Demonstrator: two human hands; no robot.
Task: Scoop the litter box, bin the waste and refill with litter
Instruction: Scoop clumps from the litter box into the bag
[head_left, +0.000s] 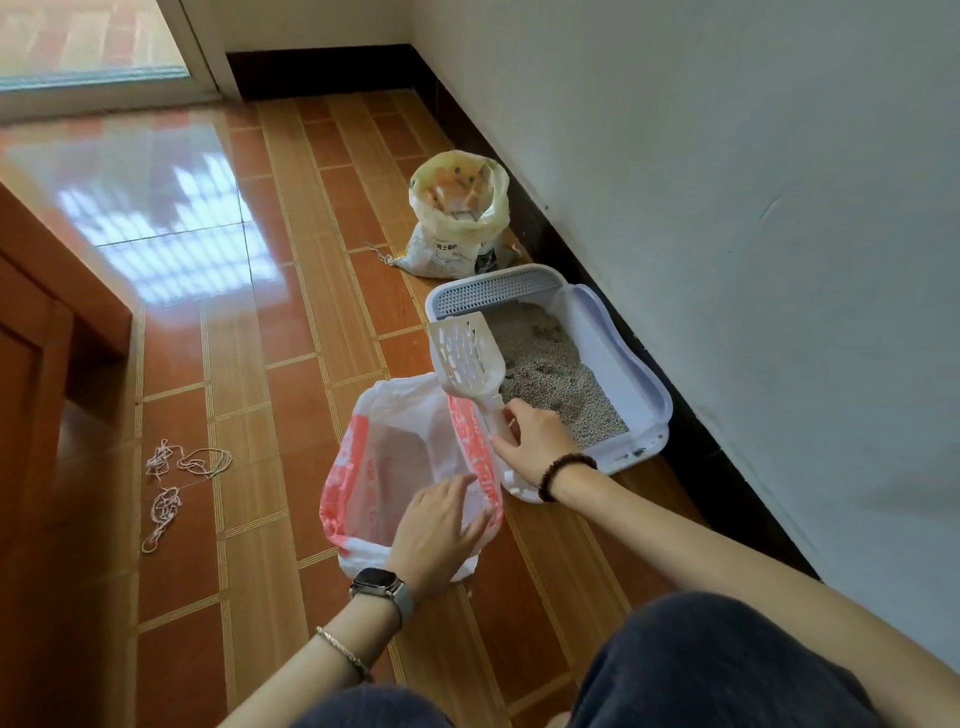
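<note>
Both hands work just beside the litter box (652, 400), the right hand (535, 441) with its grip closed round the handle of the scoop (467, 353), seemingly stiff and light, poised empty over the box's near edge, the left hand (441, 525) flat-fingered on the flimsy waste bag (358, 467).

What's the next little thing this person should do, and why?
Probably dip the scoop into the litter box: the right hand grips its handle, its slotted blade looks empty, darker patches show in the litter, and the left hand rests on the rim of the open plastic bag.
</note>
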